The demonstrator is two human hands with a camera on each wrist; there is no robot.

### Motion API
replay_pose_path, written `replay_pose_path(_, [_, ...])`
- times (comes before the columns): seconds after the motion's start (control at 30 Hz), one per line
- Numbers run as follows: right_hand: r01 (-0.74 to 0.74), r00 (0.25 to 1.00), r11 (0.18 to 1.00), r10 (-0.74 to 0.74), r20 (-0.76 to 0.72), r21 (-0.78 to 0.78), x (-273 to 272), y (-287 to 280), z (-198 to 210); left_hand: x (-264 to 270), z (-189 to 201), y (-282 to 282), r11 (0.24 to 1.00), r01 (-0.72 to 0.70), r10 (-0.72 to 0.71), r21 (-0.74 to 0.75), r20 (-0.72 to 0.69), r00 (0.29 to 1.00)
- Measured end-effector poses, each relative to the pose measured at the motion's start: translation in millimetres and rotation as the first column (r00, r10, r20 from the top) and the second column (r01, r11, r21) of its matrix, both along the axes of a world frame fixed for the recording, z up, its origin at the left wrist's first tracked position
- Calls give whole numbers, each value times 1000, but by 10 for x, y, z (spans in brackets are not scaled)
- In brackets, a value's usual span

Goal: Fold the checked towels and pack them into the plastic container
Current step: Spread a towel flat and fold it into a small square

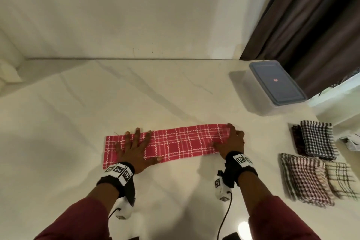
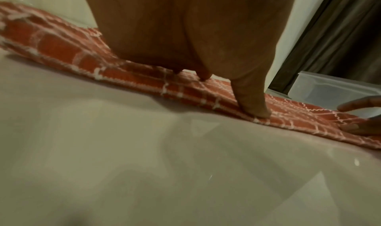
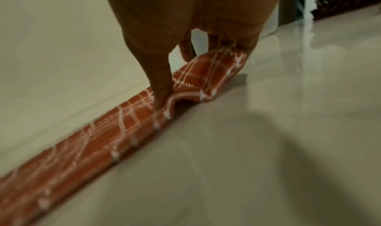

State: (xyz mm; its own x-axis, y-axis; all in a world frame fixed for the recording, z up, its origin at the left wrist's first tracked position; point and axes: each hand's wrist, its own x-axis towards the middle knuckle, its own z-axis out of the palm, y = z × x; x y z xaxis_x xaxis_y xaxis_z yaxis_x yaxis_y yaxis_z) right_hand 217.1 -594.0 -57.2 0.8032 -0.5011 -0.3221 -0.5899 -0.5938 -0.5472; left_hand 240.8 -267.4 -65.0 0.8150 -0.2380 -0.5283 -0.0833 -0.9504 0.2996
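A red checked towel (image 1: pixel 179 142) lies folded into a long narrow strip across the white table (image 1: pixel 136 93). My left hand (image 1: pixel 136 144) presses flat on the strip's left part with fingers spread. In the left wrist view the left hand (image 2: pixel 226 89) touches the towel (image 2: pixel 62 46) with straight fingertips. My right hand (image 1: pixel 229 138) grips the strip's right end. The right wrist view shows the right hand (image 3: pixel 195 69) with its thumb on the towel (image 3: pixel 123 126) and its fingers curled round the end, which is raised slightly off the table. The plastic container (image 1: pixel 276 85) stands at the back right, its grey lid on.
Folded checked towels lie at the right edge: a black-and-white one (image 1: pixel 315 138), a brown-and-white one (image 1: pixel 305 179) and a pale one (image 1: pixel 341 181). A dark curtain (image 1: pixel 311 15) hangs behind the container. A wall runs along the table's far edge.
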Motion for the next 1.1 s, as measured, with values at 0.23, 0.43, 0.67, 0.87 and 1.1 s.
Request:
replay_pose_path(0.23, [59,975,893,-147,164,446,-7,320,390,-331,430,-99,801,-341,364,-492,-53,930])
replay_pose_path(0.43, [-444,896,630,295,333,637,-126,1371,957,-350,573,228,-236,-788,296,-569,-814,499])
replay_pose_path(0.67, [-691,714,716,657,243,95,-107,1636,423,-459,533,538,-30,-684,585,-729,-568,579])
replay_pose_path(0.87, [-866,439,429,898,21,-257,-15,1957,222,-498,437,692,-174,-619,623,-766,-572,534])
replay_pose_path(1.1, [-892,395,348,910,-123,-287,90,2190,-19,-530,176,857,-201,-688,691,-697,-599,405])
